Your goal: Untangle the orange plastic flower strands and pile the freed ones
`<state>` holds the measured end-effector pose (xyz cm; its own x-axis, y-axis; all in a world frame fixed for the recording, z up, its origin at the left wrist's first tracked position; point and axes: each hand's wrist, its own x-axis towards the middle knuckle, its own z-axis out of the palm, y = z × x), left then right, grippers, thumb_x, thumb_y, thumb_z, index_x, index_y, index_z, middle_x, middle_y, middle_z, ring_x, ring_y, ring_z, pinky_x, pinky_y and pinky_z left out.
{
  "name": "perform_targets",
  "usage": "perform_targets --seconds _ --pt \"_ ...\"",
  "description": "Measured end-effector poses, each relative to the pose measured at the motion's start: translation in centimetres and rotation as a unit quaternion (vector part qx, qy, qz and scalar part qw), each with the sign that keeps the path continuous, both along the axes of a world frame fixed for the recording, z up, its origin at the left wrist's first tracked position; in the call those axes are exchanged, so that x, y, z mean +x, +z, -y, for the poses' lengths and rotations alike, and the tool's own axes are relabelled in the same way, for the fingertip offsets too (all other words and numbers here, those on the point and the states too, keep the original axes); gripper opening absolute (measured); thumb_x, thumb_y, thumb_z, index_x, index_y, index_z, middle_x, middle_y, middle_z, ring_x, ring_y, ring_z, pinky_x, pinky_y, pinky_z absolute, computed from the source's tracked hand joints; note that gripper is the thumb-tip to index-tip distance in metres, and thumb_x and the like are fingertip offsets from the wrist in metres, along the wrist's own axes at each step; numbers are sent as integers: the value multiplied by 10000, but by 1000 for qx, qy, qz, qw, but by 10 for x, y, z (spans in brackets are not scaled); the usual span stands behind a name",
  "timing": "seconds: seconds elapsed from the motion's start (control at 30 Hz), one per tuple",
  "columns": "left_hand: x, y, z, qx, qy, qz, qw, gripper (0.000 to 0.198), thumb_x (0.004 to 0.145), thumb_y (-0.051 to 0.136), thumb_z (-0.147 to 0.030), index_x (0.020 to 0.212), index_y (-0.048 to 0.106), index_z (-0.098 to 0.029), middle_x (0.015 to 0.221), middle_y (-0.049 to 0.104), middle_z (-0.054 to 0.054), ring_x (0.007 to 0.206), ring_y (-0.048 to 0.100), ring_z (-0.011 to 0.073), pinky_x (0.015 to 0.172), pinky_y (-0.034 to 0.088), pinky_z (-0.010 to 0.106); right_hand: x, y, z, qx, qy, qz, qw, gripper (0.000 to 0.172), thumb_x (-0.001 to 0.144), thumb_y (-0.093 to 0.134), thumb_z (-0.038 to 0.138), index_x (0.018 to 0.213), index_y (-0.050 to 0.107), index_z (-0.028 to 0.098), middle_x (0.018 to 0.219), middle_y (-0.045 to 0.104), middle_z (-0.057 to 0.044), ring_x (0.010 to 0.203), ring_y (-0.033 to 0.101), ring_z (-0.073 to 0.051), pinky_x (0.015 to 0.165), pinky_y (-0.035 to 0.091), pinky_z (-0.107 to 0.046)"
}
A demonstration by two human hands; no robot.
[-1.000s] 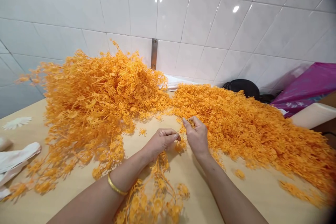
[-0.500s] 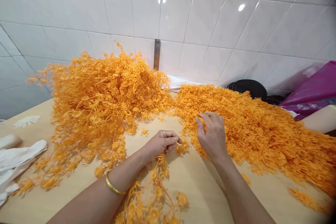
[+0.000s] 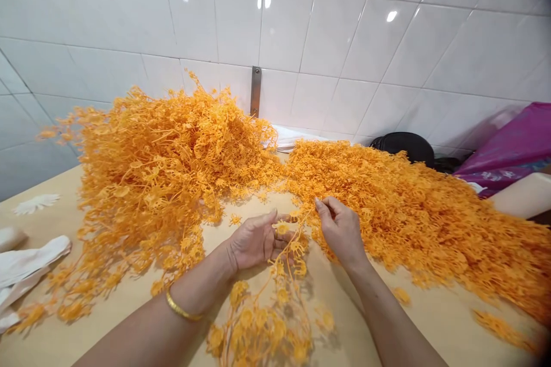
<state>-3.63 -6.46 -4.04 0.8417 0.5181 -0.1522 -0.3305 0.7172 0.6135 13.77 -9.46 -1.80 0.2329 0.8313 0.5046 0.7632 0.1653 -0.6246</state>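
the orange plastic flower spray is hanging in front of me, its thin stem rising to my hands and its small blossoms dangling over the tabletop. my right hand is grasping that stem, with the thumb and fingertips pinching it just beside the edge of the right heap. my left hand is lying palm-up with the fingers partly curled, and the spray is running across them; i cannot tell whether they are closed on it. a ring is sitting on one left finger, and a gold bangle is circling my left wrist.

on either side, orange sprays are lying in two large tangled masses: the left pile is standing tall, and the right heap is spreading toward the far right. the two are touching near the middle. small loose clumps are resting on the pale wooden tabletop.

white fabric strips and a white flower-shaped piece are lying at the left. a black bag and magenta plastic sheeting are sitting beyond the right heap, against the white tiled wall, which is carrying a metal bracket.
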Motion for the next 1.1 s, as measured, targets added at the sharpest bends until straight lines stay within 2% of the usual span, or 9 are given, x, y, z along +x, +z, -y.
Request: perform_targets --seconds 0.17,0.27,0.37,0.47,0.6,0.7,0.8,0.93,1.1 --pt "6 0 7 92 13 -103 990 347 536 667 -155 864 559 -123 645 558 24 532 511 95 511 375 211 2 -1 1 -40 -3 24 999 235 763 407 282 555 451 182 476 397 36 454 361 -93 456 250 -224" --pt "7 4 9 108 44 -178 977 261 578 658 -225 802 573 -120 504 420 -46 398 318 14 405 229 160 3 0 -1 -80 46 25 995 169 742 417 235 648 546 181 603 541 2 557 473 -120 518 325 -227" --pt "7 8 11 156 62 -204 964 287 627 613 -344 815 589 -128 468 281 -72 403 216 16 396 145 168 4 4 -1 -38 62 15 997 193 760 409 247 777 588 177 810 593 -47 745 525 -158 654 373 -258" --pt "5 11 13 207 69 -246 944 340 615 593 -415 796 605 -127 474 263 -68 417 216 30 403 140 184 1 9 1 -23 92 12 995 258 794 383 313 787 600 172 803 596 -61 754 527 -166 671 379 -273" --pt "5 10 13 237 61 -289 926 325 576 612 -415 663 600 -103 434 301 -63 399 236 33 405 158 194 -6 12 6 -92 192 -7 977 254 760 456 362 836 616 181 865 612 -53 832 529 -177 735 378 -282" --pt "7 8 12 238 60 -308 919 322 558 619 -418 576 567 -100 417 361 -49 387 278 38 408 192 200 -11 10 7 -144 248 -26 958 202 740 485 319 739 613 162 751 611 -37 732 534 -154 676 387 -262" --pt "8 7 12 242 62 -303 920 337 563 611 -434 527 523 -110 423 395 -40 381 290 38 408 195 201 -13 5 5 -158 255 -79 951 176 736 477 278 653 563 150 629 554 -4 614 490 -117 581 366 -233" --pt "10 7 13 232 106 -295 921 321 576 606 -430 640 557 -119 484 448 -31 403 328 44 412 189 198 -11 2 3 -167 234 -195 938 201 718 493 315 822 547 152 631 488 22 577 429 -93 530 330 -217" --pt "11 7 13 205 120 -266 934 261 559 647 -342 662 586 -110 434 346 -63 410 265 35 437 187 202 -6 3 4 -237 244 -220 914 249 675 537 342 828 562 147 635 491 20 580 423 -96 538 323 -224"
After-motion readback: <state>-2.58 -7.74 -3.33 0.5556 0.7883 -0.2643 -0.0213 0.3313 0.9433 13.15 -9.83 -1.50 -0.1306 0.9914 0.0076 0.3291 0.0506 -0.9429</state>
